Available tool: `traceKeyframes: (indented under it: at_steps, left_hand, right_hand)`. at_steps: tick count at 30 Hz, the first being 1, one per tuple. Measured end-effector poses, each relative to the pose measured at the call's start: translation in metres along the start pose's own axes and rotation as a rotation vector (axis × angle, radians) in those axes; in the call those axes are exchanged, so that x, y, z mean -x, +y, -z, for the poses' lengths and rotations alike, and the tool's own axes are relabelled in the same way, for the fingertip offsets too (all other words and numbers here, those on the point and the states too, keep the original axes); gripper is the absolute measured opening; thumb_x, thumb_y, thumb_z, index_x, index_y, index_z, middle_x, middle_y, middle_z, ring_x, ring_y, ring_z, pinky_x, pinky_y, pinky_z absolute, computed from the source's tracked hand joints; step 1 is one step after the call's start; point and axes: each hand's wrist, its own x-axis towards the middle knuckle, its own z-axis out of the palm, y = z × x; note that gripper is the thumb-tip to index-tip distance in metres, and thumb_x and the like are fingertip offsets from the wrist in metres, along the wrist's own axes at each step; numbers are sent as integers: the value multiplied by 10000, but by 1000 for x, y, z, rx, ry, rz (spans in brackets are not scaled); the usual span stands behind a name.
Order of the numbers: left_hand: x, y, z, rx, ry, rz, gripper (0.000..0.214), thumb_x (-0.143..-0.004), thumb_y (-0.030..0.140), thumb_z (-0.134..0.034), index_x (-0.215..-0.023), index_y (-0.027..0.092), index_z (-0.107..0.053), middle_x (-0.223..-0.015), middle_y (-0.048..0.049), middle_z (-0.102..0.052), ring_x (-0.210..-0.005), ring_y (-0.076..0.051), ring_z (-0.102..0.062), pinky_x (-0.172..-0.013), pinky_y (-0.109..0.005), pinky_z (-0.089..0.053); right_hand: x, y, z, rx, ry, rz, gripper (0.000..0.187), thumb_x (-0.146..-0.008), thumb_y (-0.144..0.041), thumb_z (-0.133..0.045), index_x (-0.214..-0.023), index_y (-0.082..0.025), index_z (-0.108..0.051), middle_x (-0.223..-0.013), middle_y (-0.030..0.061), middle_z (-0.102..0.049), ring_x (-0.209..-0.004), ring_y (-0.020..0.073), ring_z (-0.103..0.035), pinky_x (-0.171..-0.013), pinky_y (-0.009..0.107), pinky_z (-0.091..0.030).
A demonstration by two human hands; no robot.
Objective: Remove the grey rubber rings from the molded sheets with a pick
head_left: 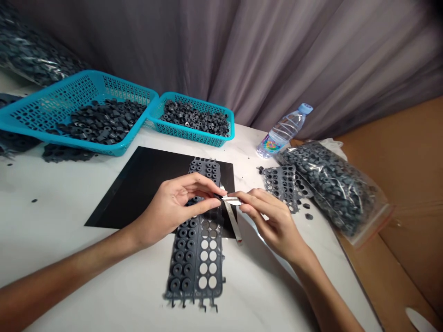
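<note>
My left hand (182, 198) is closed, thumb and fingertips pinching a small black rubber piece (218, 197) that is mostly hidden. Against it points a small silvery, blade-like tool (231, 200), pinched in the fingers of my right hand (268, 216). Its exact kind is not clear. Beneath both hands lies a black moulded rubber sheet (197, 258) with rows of round ringed pieces on its left half. Several holes on its right half are vacant. A narrow pale strip (232, 223) lies slanting beside the sheet, partly under my fingers.
A black mat (138, 184) lies under the rubber sheet's far part. Two blue baskets (121, 146) (194, 133) hold loose black pieces. To the right are a water bottle (282, 131), a punched rubber sheet (282, 182) and a filled plastic bag (335, 184). Another bag (34, 50) sits far left.
</note>
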Motion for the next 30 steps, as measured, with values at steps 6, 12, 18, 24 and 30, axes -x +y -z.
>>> traceKeyframes:
  at_steps: [6,12,18,24,30]
  left_hand:
    - [1,-1,1,-23,-4,-16,160,-908,241,-803,-1040,169,-749,-1111,-73,-789,-1096,-202,-740,-1026,-318,-601]
    - [2,-2,1,-40,-19,-8,154,-915,247,-794,-1047,170,-769,-1126,-77,-789,-1086,-199,-742,-1009,-306,-608]
    - [2,-2,1,-45,-15,-8,152,-916,245,-794,-1046,171,-768,-1116,-72,-790,-1094,-200,-740,-1022,-311,-603]
    - [2,-1,0,-65,-11,1,164,-911,266,-795,-1041,169,-773,-1106,-81,-790,-1090,-219,-740,-1010,-338,-615]
    - [2,0,0,-79,-22,-8,148,-916,249,-791,-1045,178,-779,-1085,-60,-790,-1017,-179,-745,-975,-284,-613]
  right_hand:
    - [1,0,2,31,-9,21,336,-1054,-169,-569,-1368,-213,-681,-958,87,-700,-807,197,-601,-749,356,-493]
    - [2,1,3,66,-9,26,338,-1051,-178,-576,-1369,-221,-683,-954,80,-699,-811,201,-610,-749,357,-494]
    - [2,2,4,54,-25,23,343,-1052,-172,-574,-1376,-219,-678,-970,85,-704,-810,198,-606,-751,356,-493]
    - [1,1,5,67,-20,17,334,-1060,-211,-564,-1369,-229,-689,-968,90,-716,-813,209,-629,-754,363,-516]
    - [1,2,5,57,-32,16,322,-1055,-181,-571,-1351,-212,-696,-935,84,-694,-825,204,-620,-762,357,-508]
